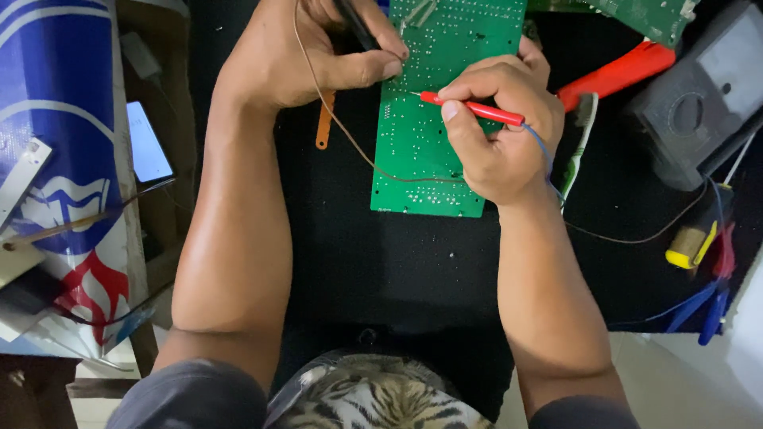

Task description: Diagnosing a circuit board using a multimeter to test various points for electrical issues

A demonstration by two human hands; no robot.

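Right hand (497, 135) pinches a slim red plastic probe (473, 109) (tip touching the flat green circuit board (421, 151)); left hand (318, 52) grips a black probe (358, 28).

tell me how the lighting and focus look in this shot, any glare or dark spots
Head view: even overhead light, with a soft sheen along the left forearm; the green circuit board and the red probe in the right hand are sharp; the black mat swallows detail; the phone screen glows pale; the meter at the right edge looks slightly soft.
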